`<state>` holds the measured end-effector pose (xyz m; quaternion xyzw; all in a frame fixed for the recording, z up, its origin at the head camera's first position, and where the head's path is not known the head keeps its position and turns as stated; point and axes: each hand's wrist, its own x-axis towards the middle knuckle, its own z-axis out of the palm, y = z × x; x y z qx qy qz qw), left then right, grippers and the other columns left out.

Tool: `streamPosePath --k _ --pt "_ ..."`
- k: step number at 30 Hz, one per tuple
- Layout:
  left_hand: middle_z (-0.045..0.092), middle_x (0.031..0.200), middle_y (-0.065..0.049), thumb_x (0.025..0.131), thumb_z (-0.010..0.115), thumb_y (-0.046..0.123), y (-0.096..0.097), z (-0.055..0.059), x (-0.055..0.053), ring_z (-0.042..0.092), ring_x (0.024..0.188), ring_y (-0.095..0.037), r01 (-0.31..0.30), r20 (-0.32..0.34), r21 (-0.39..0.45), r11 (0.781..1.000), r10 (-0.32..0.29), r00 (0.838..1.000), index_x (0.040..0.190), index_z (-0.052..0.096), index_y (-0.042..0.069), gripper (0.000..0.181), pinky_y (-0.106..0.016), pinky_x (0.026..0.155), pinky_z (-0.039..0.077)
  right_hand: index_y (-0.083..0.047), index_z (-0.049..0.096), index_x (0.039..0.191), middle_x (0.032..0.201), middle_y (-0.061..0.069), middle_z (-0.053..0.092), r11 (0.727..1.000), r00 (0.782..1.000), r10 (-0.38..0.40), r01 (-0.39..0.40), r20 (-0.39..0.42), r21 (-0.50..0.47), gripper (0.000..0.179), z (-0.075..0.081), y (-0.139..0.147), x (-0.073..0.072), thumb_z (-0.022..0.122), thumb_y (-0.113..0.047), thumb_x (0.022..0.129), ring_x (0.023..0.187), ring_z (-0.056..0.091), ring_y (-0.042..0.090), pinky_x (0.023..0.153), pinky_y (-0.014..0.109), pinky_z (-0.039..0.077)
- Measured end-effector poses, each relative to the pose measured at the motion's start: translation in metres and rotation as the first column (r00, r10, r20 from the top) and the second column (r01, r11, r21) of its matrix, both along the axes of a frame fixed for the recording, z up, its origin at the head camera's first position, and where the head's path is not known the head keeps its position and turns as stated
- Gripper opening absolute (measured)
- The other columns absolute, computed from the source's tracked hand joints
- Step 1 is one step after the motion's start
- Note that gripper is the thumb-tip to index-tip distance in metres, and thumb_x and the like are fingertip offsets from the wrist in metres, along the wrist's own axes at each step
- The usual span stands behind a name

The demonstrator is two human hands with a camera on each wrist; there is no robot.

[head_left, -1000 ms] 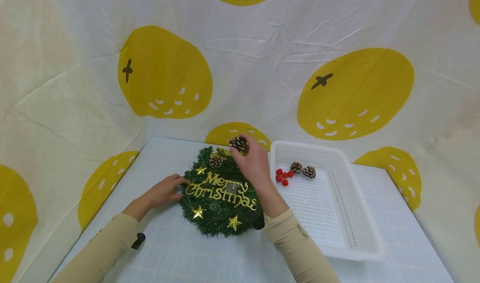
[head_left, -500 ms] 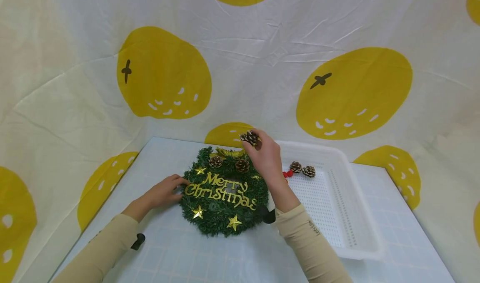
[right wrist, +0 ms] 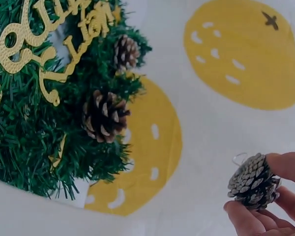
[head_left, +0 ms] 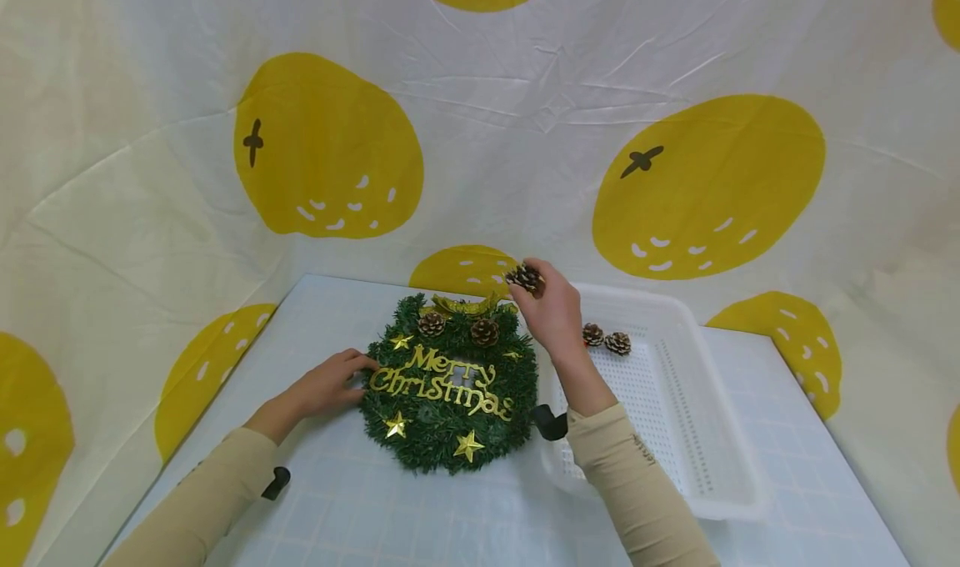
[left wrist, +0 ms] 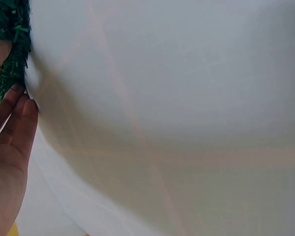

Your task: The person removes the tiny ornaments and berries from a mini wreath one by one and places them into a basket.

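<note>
A green tinsel wreath (head_left: 450,450) lies on the table, with gold "Merry Christmas" lettering (head_left: 442,383), gold stars, two pine cones and a gold ribbon at its far edge. My left hand (head_left: 330,382) holds the wreath's left edge; in the left wrist view, thumb and fingers (left wrist: 22,128) meet the green tinsel there. Up in the air right of the wreath's far side, my right hand (head_left: 553,304) pinches a frosted pine cone (head_left: 524,278) between thumb and fingers. In the right wrist view this pine cone (right wrist: 254,183) shows a thin clear loop on top.
To the right stands a white plastic basket (head_left: 731,434) with two more pine cones (head_left: 618,343) inside, partly behind my right forearm. A white cloth with yellow fruit prints (head_left: 708,188) hangs behind the table. Black straps (head_left: 551,423) stick out by the wrists.
My right hand has moved right with its pine cone, away from the wreath and in front of the basket, hiding the red berries there. The left hand stays on the wreath.
</note>
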<state>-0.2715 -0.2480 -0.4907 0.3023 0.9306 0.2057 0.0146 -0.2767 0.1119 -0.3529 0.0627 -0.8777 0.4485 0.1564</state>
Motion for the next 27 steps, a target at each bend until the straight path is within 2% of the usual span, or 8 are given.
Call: streamPosePath --k 7,11,27 --pt "0.058 0.114 -0.013 0.085 0.070 0.004 0.000 0.000 -0.001 0.057 0.103 -0.033 0.001 -0.002 0.000 1.000 -0.001 1.000 0.121 0.061 0.005 0.038 -0.050 0.087 0.049 -0.010 0.055 0.137 0.132 0.017 0.058 0.999 0.999 -0.035 0.034 0.006 0.025 0.048 -0.003 0.009 -0.007 0.067 -0.024 0.093 0.111 0.063 0.033 0.087 0.045 0.053" --pt "0.058 0.114 -0.014 0.084 0.070 0.004 0.001 0.000 -0.001 0.057 0.103 -0.033 0.000 0.003 0.004 1.000 0.000 1.000 0.121 0.061 0.004 0.038 -0.050 0.087 0.049 -0.010 0.054 0.139 0.133 0.017 0.058 0.998 0.998 -0.053 0.052 0.034 0.026 0.050 -0.005 0.015 -0.009 0.067 -0.025 0.093 0.113 0.061 0.034 0.087 0.047 0.053" --pt "0.058 0.114 -0.013 0.083 0.070 0.004 0.000 -0.002 -0.001 0.057 0.105 -0.034 -0.003 -0.010 0.001 1.000 0.003 1.000 0.120 0.061 0.005 0.038 -0.051 0.089 0.049 -0.012 0.052 0.140 0.132 0.018 0.057 0.990 0.988 -0.122 0.115 0.097 0.077 0.048 -0.013 0.046 -0.017 0.064 -0.022 0.095 0.110 0.056 0.038 0.091 0.051 0.048"
